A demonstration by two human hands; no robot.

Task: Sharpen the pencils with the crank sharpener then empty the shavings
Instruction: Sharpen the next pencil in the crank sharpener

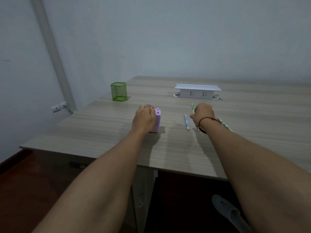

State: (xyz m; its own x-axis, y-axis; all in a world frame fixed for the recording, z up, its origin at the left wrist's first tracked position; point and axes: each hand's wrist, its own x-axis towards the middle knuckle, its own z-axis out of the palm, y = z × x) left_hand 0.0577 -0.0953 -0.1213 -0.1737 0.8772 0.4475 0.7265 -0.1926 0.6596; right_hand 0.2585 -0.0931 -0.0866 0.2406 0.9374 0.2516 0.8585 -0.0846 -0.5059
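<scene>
Three pencils are counted: one green pencil is gripped by the closed right hand; one blue pencil and another green one lie on the table. One purple sharpener is clasped by the left hand.

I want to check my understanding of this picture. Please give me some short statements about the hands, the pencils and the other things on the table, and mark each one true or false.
1. The left hand rests on the purple sharpener. True.
2. The green mesh cup is full of pencils. False: no pencils show in it.
3. The right hand holds a green pencil. True.
4. The blue pencil is inside the sharpener. False: it lies flat on the table, between the two hands.
5. The white socket box stands on the near edge of the table. False: it stands at the far side, beyond the hands.
</scene>
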